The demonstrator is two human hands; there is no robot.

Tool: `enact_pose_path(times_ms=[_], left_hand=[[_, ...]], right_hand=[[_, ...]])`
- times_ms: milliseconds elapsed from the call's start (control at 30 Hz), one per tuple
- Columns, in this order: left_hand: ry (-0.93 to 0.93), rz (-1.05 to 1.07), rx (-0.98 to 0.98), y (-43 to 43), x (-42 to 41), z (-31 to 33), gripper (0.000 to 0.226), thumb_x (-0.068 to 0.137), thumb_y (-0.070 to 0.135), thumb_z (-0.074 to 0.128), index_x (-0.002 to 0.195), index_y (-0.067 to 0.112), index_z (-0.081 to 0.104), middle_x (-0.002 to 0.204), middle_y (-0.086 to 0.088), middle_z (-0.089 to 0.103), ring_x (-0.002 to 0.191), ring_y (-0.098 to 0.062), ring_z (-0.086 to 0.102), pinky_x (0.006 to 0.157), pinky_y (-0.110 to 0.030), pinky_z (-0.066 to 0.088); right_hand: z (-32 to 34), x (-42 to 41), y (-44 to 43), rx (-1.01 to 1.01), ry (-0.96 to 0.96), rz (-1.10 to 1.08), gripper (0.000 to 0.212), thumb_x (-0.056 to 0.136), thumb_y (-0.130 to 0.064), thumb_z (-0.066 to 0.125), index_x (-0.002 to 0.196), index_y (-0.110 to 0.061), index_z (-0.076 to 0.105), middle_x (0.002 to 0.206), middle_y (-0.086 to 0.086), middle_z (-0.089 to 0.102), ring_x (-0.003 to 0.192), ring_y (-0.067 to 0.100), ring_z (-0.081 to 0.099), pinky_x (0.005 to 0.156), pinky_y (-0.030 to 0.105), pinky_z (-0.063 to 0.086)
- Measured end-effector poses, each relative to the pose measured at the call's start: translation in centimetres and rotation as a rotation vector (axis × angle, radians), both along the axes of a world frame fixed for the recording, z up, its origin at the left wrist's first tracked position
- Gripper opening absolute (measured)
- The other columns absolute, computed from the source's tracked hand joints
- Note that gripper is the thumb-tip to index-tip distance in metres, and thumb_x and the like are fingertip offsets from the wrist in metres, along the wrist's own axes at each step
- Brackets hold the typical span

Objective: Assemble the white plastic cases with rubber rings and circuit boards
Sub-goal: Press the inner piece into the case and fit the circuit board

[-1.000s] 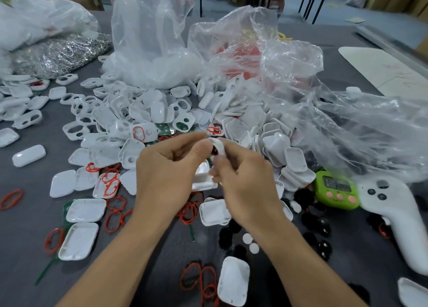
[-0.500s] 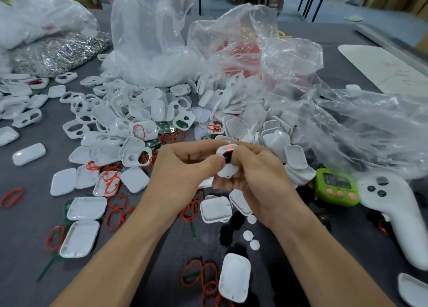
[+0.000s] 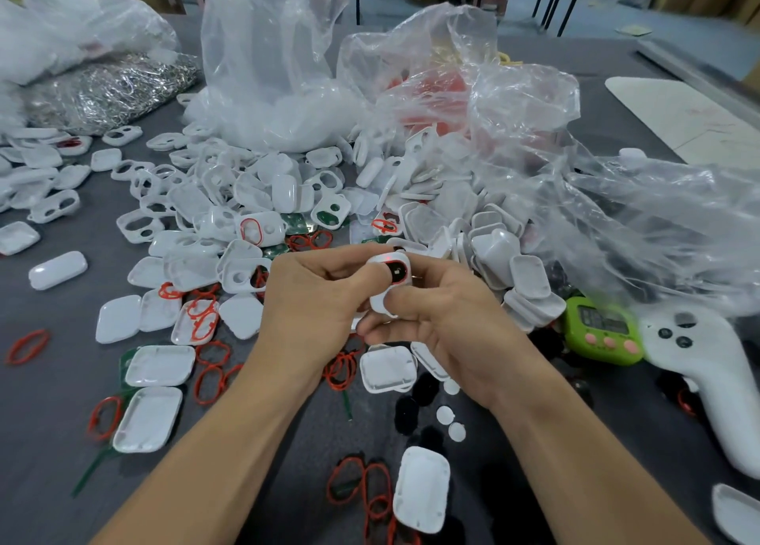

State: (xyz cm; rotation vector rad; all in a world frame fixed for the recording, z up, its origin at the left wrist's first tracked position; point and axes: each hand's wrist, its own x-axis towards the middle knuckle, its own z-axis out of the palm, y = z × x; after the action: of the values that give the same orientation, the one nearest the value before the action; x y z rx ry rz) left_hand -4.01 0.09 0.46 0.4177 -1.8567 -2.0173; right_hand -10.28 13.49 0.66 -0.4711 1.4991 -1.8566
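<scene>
Both hands, left (image 3: 312, 297) and right (image 3: 444, 322), pinch small white case (image 3: 390, 281) above counter (image 3: 49, 400). Likely light, stiff, slippery; best gripped by edges.

Green digital timer (image 3: 601, 330) beside white handheld controller (image 3: 707, 376), crumpled clear plastic bags (image 3: 534, 133), heap of silvery metal bits (image 3: 111, 92), grey tabletop (image 3: 41, 400)
</scene>
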Motion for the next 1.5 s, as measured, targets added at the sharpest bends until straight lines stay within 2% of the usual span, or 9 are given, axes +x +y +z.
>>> enact_pose_path(times_ms=[100, 200, 300, 433, 633, 800, 967, 1267, 1500], left_hand=[[-0.004, -0.077, 0.000, -0.1, 0.1, 0.1, 0.015, 0.088, 0.015, 0.077, 0.094, 0.026, 0.084, 0.087, -0.004, 0.081, 0.074, -0.017, 0.074, 0.067, -0.030, 0.061], [-0.004, -0.136, 0.032, -0.1, 0.1, 0.2, 0.017, 0.083, 0.024, 0.076, 0.097, 0.028, 0.084, 0.080, -0.001, 0.079, 0.063, -0.016, 0.064, 0.061, -0.028, 0.057], [-0.007, -0.143, 0.025, 0.0, -0.1, -0.1, 0.028, 0.082, 0.012, 0.068, 0.101, 0.026, 0.083, 0.078, 0.000, 0.077, 0.066, -0.022, 0.059, 0.065, -0.031, 0.055], [-0.004, -0.095, 0.024, 0.1, -0.2, -0.3, 0.020, 0.081, 0.020, 0.074, 0.097, 0.028, 0.083, 0.089, -0.004, 0.081, 0.080, -0.015, 0.075, 0.068, -0.026, 0.058], [-0.032, 0.043, -0.068, 0.4, -0.4, -0.6, 0.019, 0.074, 0.021, 0.079, 0.088, 0.033, 0.084, 0.080, -0.001, 0.080, 0.072, -0.019, 0.076, 0.065, -0.035, 0.063], [-0.010, 0.114, -0.137, 0.7, -0.4, -0.6, 0.022, 0.070, 0.020, 0.078, 0.085, 0.035, 0.084, 0.075, 0.004, 0.079, 0.066, -0.011, 0.075, 0.057, -0.025, 0.056], [-0.002, 0.019, -0.226, 0.8, 0.5, -0.4, 0.033, 0.072, 0.021, 0.073, 0.097, 0.041, 0.081, 0.086, 0.012, 0.080, 0.082, -0.007, 0.076, 0.069, -0.023, 0.059], [-0.005, 0.086, 0.031, 1.3, 0.4, -0.2, 0.039, 0.075, -0.009, 0.071, 0.088, 0.026, 0.085, 0.082, -0.005, 0.080, 0.072, -0.015, 0.076, 0.059, -0.023, 0.057], [0.001, -0.036, -0.059, 0.7, 0.3, -0.1, 0.037, 0.072, 0.007, 0.072, 0.098, 0.032, 0.083, 0.090, 0.002, 0.081, 0.082, -0.011, 0.076, 0.066, -0.022, 0.058]], right_hand=[[0.0, -0.1, 0.1, 0.000, -0.012, -0.031, 0.029, 0.094, 0.015, 0.050, 0.113, 0.002, 0.067, 0.079, 0.013, 0.073, 0.071, 0.024, 0.072, 0.067, 0.032, 0.060], [0.1, 0.0, 0.1, -0.012, -0.031, -0.072, 0.029, 0.093, 0.016, 0.049, 0.115, 0.007, 0.067, 0.077, 0.017, 0.069, 0.065, 0.025, 0.069, 0.062, 0.031, 0.059], [-0.1, -0.1, 0.2, 0.013, -0.020, -0.103, 0.030, 0.093, 0.017, 0.048, 0.116, 0.010, 0.065, 0.082, 0.022, 0.066, 0.062, 0.026, 0.067, 0.060, 0.029, 0.058], [0.0, 0.0, 0.2, 0.055, 0.052, -0.031, 0.030, 0.095, 0.015, 0.049, 0.114, 0.002, 0.068, 0.083, 0.011, 0.073, 0.068, 0.021, 0.071, 0.067, 0.031, 0.062], [-0.7, 0.3, -0.1, 0.134, 0.211, -0.012, 0.037, 0.093, 0.011, 0.049, 0.112, -0.013, 0.070, 0.083, 0.003, 0.076, 0.074, 0.024, 0.074, 0.073, 0.034, 0.063], [-0.7, 0.7, -0.4, 0.163, 0.316, -0.015, 0.041, 0.079, 0.001, 0.049, 0.107, -0.019, 0.071, 0.092, 0.003, 0.076, 0.084, 0.025, 0.076, 0.074, 0.041, 0.064], [-0.8, 0.8, -0.3, 0.141, 0.325, -0.036, 0.041, 0.082, 0.012, 0.053, 0.103, -0.018, 0.071, 0.096, 0.008, 0.077, 0.086, 0.029, 0.076, 0.073, 0.044, 0.064], [-1.4, 1.4, -0.7, 0.157, 0.440, -0.118, 0.030, 0.091, 0.004, 0.058, 0.106, -0.019, 0.072, 0.092, 0.004, 0.077, 0.082, 0.025, 0.077, 0.070, 0.045, 0.065], [-1.6, 0.6, -0.5, 0.132, 0.334, -0.114, 0.037, 0.091, 0.014, 0.054, 0.110, -0.012, 0.072, 0.096, 0.013, 0.077, 0.081, 0.029, 0.077, 0.070, 0.037, 0.063]])
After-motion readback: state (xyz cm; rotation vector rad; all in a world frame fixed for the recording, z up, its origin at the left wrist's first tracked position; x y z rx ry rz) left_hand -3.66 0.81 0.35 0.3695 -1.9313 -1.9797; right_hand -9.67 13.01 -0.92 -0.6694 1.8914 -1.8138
